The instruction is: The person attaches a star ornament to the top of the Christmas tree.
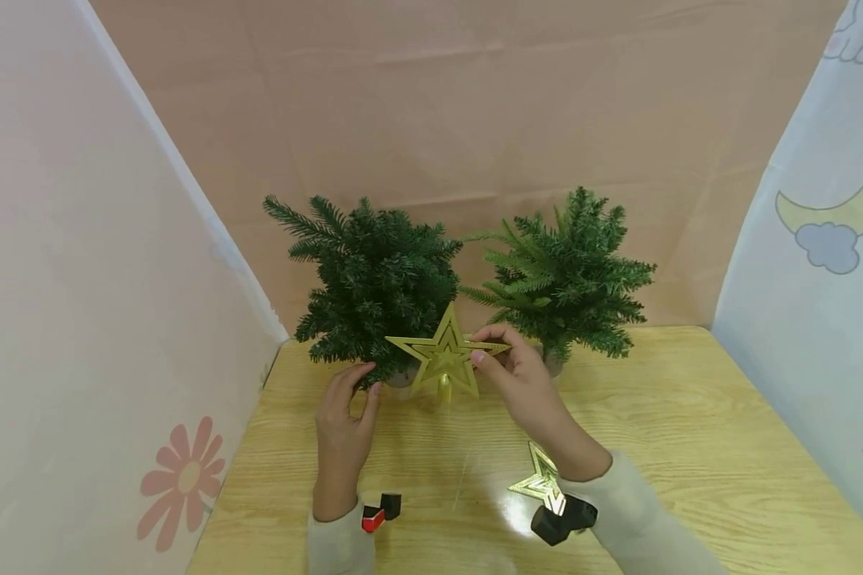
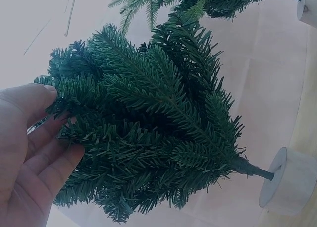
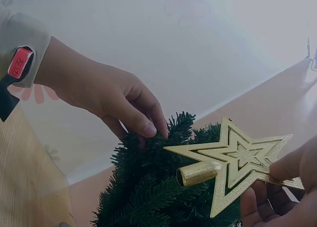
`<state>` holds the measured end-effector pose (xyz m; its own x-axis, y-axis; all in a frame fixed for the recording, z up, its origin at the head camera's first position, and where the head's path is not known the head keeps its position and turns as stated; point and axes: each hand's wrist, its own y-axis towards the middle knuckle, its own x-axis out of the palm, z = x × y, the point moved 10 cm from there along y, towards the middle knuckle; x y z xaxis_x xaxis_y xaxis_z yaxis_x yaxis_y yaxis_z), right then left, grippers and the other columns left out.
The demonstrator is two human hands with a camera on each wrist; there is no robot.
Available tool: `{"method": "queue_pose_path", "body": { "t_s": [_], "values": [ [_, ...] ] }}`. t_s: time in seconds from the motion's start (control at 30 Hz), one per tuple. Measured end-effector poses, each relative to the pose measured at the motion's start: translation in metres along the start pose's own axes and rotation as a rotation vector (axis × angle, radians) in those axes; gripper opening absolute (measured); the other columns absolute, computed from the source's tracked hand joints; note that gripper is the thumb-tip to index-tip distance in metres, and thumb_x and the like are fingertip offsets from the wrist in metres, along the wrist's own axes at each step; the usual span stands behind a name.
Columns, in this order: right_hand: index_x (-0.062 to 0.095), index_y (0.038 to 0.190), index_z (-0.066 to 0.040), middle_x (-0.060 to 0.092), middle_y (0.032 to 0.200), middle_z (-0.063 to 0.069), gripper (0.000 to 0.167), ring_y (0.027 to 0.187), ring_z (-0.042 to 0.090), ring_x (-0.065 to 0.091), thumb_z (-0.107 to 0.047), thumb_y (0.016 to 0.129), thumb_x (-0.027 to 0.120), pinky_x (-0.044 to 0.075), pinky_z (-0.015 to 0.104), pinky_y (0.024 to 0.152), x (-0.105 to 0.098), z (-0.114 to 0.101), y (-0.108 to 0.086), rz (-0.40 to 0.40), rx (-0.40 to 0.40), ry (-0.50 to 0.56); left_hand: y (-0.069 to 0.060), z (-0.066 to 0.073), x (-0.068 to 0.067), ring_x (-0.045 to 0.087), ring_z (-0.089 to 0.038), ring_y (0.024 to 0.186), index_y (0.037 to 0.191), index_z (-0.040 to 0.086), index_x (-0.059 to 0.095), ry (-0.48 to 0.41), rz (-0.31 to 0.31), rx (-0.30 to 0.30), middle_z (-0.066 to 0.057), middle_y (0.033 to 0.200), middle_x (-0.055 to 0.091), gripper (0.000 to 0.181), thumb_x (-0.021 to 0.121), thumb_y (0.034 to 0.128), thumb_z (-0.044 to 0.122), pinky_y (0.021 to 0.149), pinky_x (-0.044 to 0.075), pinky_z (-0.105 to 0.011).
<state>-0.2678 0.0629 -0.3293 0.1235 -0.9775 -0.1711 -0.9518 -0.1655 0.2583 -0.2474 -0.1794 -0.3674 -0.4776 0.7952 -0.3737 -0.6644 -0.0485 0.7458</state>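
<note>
A gold star topper [image 1: 447, 351] with a hollow tube at its base is pinched by one point between the thumb and fingers of my right hand [image 1: 528, 391]. The star [image 3: 242, 160] hangs in front of the left green tree [image 3: 143, 197], its tube turned toward the tree's tip in the right wrist view. My left hand [image 1: 345, 423] grips the tip branches of the left tree [image 1: 384, 279] between thumb and fingers. In the left wrist view this tree [image 2: 148, 113] leans toward my left hand [image 2: 29, 147].
A second green tree [image 1: 568, 279] stands to the right at the back of the wooden table [image 1: 654, 415]. Another gold star [image 1: 539, 481] lies on the table near my right wrist. The left tree has a round pale base [image 2: 290, 182]. Cloth walls surround the table's back and sides.
</note>
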Motion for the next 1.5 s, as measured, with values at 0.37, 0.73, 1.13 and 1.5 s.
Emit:
{"method": "queue_pose_path", "body": {
  "t_s": [0.37, 0.73, 1.13, 1.5],
  "values": [
    [0.053, 0.122, -0.006, 0.053, 0.121, 0.007, 0.024, 0.098, 0.039, 0.057, -0.017, 0.101, 0.056, 0.053, 0.03, 0.084, 0.001, -0.019, 0.013, -0.018, -0.058, 0.021, 0.0, 0.0, 0.0, 0.06, -0.024, 0.112, 0.122, 0.01, 0.067, -0.004, 0.005, 0.005, -0.007, 0.119, 0.064, 0.033, 0.071, 0.0893, 0.006, 0.089, 0.054, -0.036],
    [0.049, 0.123, -0.003, 0.049, 0.126, 0.01, 0.023, 0.1, 0.027, 0.056, -0.014, 0.103, 0.051, 0.052, 0.032, 0.088, 0.004, -0.033, 0.02, -0.059, -0.116, 0.063, -0.001, 0.001, -0.002, 0.061, -0.025, 0.111, 0.121, 0.01, 0.067, -0.006, 0.031, 0.042, -0.008, 0.12, 0.064, 0.037, 0.073, 0.0861, 0.002, 0.089, 0.053, -0.03],
    [0.046, 0.123, -0.002, 0.043, 0.134, 0.015, 0.02, 0.106, 0.028, 0.054, -0.01, 0.105, 0.043, 0.049, 0.039, 0.095, 0.013, -0.043, 0.029, -0.105, -0.146, 0.15, 0.0, 0.001, -0.002, 0.061, -0.025, 0.11, 0.121, 0.01, 0.067, -0.023, 0.032, 0.041, -0.008, 0.118, 0.064, 0.038, 0.073, 0.0851, -0.001, 0.092, 0.051, -0.024],
    [0.044, 0.123, -0.003, 0.042, 0.13, 0.015, 0.02, 0.11, 0.028, 0.053, -0.011, 0.106, 0.039, 0.047, 0.041, 0.099, 0.016, -0.067, 0.045, -0.095, -0.184, 0.193, -0.001, 0.0, -0.001, 0.061, -0.025, 0.108, 0.121, 0.009, 0.067, -0.029, 0.02, 0.026, -0.009, 0.117, 0.064, 0.035, 0.072, 0.0873, 0.002, 0.091, 0.052, -0.026]
  ]
}}
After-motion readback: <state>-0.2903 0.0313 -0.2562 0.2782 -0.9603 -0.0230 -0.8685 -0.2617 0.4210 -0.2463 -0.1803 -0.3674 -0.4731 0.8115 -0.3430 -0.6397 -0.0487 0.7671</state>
